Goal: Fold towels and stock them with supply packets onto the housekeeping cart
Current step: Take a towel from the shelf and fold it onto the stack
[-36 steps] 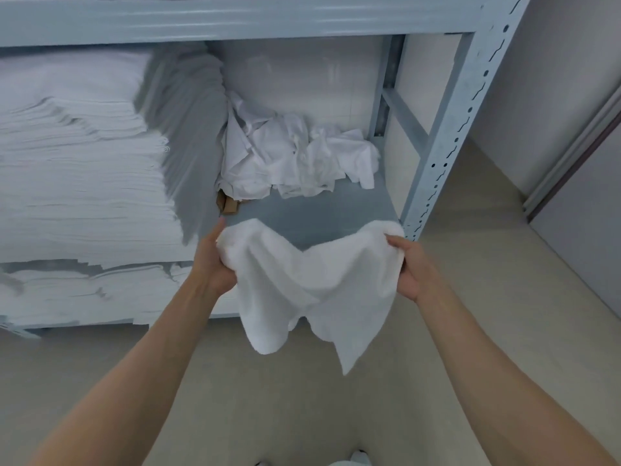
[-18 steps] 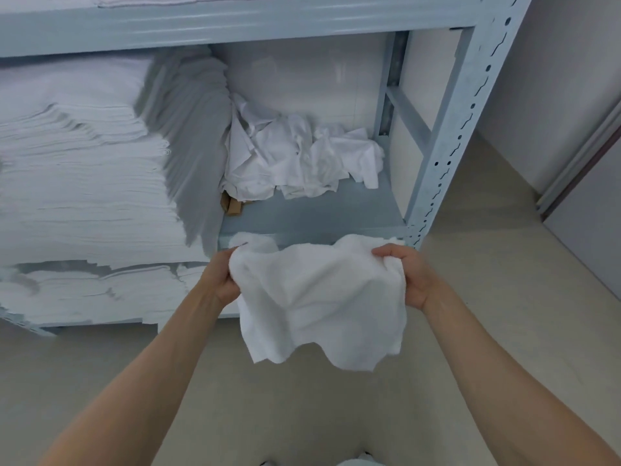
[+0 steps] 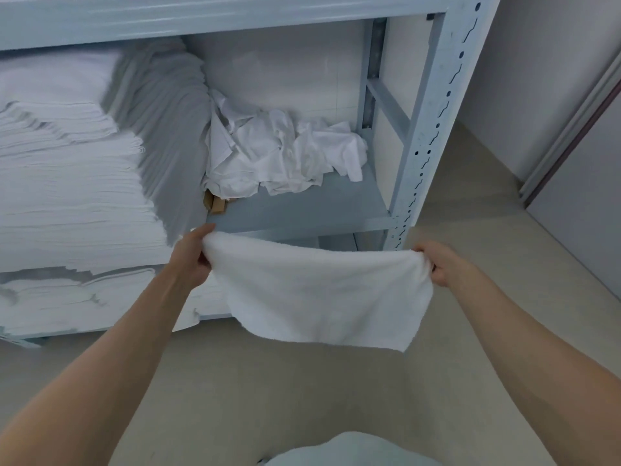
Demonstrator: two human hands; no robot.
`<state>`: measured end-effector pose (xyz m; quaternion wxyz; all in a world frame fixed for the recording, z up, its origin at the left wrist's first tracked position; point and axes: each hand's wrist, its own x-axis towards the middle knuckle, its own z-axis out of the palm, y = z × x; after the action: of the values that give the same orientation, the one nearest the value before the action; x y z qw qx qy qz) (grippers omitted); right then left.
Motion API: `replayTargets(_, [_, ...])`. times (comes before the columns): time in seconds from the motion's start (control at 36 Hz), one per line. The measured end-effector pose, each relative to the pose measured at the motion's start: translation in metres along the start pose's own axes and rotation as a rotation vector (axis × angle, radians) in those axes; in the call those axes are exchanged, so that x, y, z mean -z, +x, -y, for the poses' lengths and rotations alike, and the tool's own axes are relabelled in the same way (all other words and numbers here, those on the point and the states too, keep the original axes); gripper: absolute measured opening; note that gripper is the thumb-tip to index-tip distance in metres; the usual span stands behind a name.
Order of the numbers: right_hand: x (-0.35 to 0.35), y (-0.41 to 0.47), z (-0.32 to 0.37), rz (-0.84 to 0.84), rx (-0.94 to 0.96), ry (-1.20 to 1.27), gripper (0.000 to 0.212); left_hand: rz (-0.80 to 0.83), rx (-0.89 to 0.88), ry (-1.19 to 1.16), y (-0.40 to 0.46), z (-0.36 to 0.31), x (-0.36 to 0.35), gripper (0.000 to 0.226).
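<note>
Between the hands, a soft white terry towel [image 3: 319,294] hangs slack; left hand [image 3: 193,255] and right hand [image 3: 438,264] each pinch one upper corner.

No legible txt, labels or nos. anywhere.

Towel [image 3: 319,297] now stretched flat, wider
</note>
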<state>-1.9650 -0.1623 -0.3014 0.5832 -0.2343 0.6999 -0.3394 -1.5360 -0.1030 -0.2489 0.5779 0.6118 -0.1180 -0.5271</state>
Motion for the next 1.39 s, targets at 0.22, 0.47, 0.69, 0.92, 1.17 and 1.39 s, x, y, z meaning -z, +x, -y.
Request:
replayTargets(0.22, [0.015, 0.014, -0.004, -0.225, 0.229, -0.151, 0.008, -0.101, -0.225, 0.31, 0.007, 0.001, -0.017, 0.02])
replayTargets(0.47, [0.026, 0.017, 0.004, -0.404, 0.339, -0.223, 0.029, -0.146, -0.389, 0.482, 0.007, -0.01, -0.02, 0.033])
replayTargets(0.69, [0.041, 0.02, 0.008, -0.405, 0.392, -0.204, 0.029, -0.171, -0.437, 0.526, 0.008, -0.012, -0.023, 0.03])
replayTargets(0.92, [0.047, 0.019, 0.012, -0.414, 0.514, -0.103, 0.016, -0.065, -0.383, 0.357, 0.009, -0.008, -0.017, 0.02])
replayTargets(1.17, [0.052, 0.011, 0.021, -0.366, 0.694, -0.014, 0.016, -0.071, -0.422, 0.312, 0.013, 0.001, -0.02, 0.035])
replayTargets(1.39, [0.055, 0.009, 0.028, -0.208, 0.701, -0.047, 0.02, -0.069, -0.398, 0.441, 0.024, 0.006, -0.016, 0.047])
